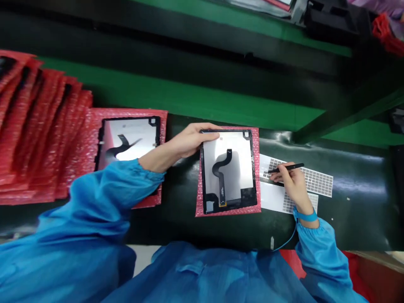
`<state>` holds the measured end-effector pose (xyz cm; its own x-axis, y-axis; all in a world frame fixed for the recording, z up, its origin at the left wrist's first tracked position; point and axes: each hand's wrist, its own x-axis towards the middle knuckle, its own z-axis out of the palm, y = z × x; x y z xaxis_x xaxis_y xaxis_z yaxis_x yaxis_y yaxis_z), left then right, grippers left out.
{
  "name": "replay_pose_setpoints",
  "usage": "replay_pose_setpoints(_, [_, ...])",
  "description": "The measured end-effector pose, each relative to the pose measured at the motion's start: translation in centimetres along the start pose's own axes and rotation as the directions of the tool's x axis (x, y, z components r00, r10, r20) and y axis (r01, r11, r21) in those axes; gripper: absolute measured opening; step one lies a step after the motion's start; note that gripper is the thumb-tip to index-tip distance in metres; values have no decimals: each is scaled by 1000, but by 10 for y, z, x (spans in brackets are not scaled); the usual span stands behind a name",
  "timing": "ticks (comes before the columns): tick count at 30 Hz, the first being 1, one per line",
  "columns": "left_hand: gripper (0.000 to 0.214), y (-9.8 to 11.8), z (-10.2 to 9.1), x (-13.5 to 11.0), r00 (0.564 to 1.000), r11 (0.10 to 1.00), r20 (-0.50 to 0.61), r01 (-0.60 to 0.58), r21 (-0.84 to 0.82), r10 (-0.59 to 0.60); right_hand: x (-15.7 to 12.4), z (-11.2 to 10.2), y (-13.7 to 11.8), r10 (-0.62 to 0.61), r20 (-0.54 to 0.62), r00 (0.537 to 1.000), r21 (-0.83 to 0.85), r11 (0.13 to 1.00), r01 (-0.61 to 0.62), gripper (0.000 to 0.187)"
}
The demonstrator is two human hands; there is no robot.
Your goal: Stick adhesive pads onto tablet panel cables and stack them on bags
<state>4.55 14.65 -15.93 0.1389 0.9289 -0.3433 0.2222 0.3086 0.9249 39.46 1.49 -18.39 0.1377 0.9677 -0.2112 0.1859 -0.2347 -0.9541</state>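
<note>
A tablet display panel (235,168), silver-backed with a black rim and a curved black ribbon cable (217,168), lies on a pink bubble-wrap sleeve (257,185). My left hand (197,139) grips the panel's upper left corner, thumb on its face. Off to the right, my right hand (290,181) pinches black tweezers (292,166). Their tips are at the left part of a white sheet of small grey stickers (318,181). A second sticker sheet (271,198) lies just below, partly covered by that hand.
Another display panel (132,134) rests on a red bubble-wrap sleeve (135,112) at left, partly behind my left arm. Several red sleeves (41,139) are piled at the far left. A dark green post (344,105) rises from the table (362,214) at right.
</note>
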Motion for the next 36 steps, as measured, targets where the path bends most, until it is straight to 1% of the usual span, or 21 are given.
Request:
replay_pose_setpoints(2, [46, -4, 6, 1, 992, 997, 114, 62, -52, -55, 0, 2, 1, 3, -6, 1000, 6, 1000, -3, 47])
replay_pose_setpoints(4, [42, -5, 6, 5, 990, 999, 136, 28, -19, -25, -1, 2, -1, 2, -10, 1000, -4, 1000, -2, 46])
replay_pose_setpoints(7, [43, -3, 0, 7, 994, 969, 90, -79, 234, 60, -4, 3, -4, 1, -23, 1000, -25, 1000, -2, 44])
replay_pose_setpoints(9, [50, 0, -3, 4, 994, 886, 54, -112, 450, 99, -5, 4, -7, 5, -33, 999, -32, 999, -6, 44])
replay_pose_setpoints(11, [63, 5, -4, -2, 989, 759, 9, -118, 641, 146, -6, 7, -10, 8, -39, 999, -30, 1000, -9, 44])
replay_pose_setpoints(13, [76, 9, -2, -12, 977, 636, -40, -105, 765, 210, -7, 8, -13, 6, -36, 999, -28, 1000, -7, 44])
replay_pose_setpoints(14, [79, 11, 1, -19, 971, 597, -48, -105, 795, 234, -7, 9, -14, 5, -34, 999, -28, 1000, -6, 43])
replay_pose_setpoints(15, [78, 13, 4, -27, 967, 577, -34, -122, 808, 252, -7, 9, -15, 5, -32, 999, -31, 1000, -6, 42])
replay_pose_setpoints(16, [73, 14, 10, -37, 965, 569, 13, -166, 806, 263, -8, 10, -15, 7, -31, 999, -35, 999, -8, 41])
replay_pose_setpoints(17, [65, 14, 17, -47, 957, 562, 92, -237, 792, 274, -7, 10, -16, 10, -32, 999, -42, 999, -11, 41])
replay_pose_setpoints(18, [58, 13, 26, -59, 937, 551, 197, -330, 766, 288, -7, 10, -16, 13, -33, 999, -48, 999, -15, 41])
replay_pose_setpoints(19, [52, 11, 37, -71, 900, 530, 312, -432, 729, 304, -7, 10, -17, 16, -35, 999, -54, 998, -18, 41])
replay_pose_setpoints(21, [49, 5, 61, -94, 786, 461, 518, -617, 637, 337, -5, 11, -17, 23, -45, 999, -57, 998, -26, 44])
replay_pose_setpoints(22, [51, 2, 74, -104, 731, 418, 588, -682, 600, 347, -4, 10, -18, 28, -51, 998, -53, 998, -30, 45])
replay_pose_setpoints(23, [53, -1, 85, -111, 691, 372, 631, -722, 583, 352, -3, 10, -18, 33, -55, 998, -45, 998, -36, 47])
replay_pose_setpoints(24, [56, -5, 95, -117, 674, 327, 651, -739, 589, 349, -2, 9, -20, 40, -55, 998, -35, 999, -42, 48])
replay_pose_setpoints(26, [62, -11, 110, -121, 686, 258, 645, -726, 638, 335, -1, 7, -24, 58, -45, 997, -9, 998, -59, 49])
replay_pose_setpoints(28, [64, -16, 117, -118, 702, 229, 634, -708, 668, 323, 1, 6, -30, 78, -16, 997, 21, 997, -78, 48])
replay_pose_setpoints(30, [62, -19, 118, -114, 693, 230, 644, -718, 656, 324, 4, 6, -39, 74, 24, 997, 47, 996, -76, 48])
replay_pose_setpoints(32, [61, -20, 117, -112, 680, 245, 651, -731, 636, 337, 11, 10, -48, 38, 61, 997, 57, 997, -42, 48])
replay_pose_setpoints(36, [59, -15, 113, -112, 681, 235, 652, -730, 641, 334, 33, 27, -57, -8, 128, 992, 37, 999, 4, 46])
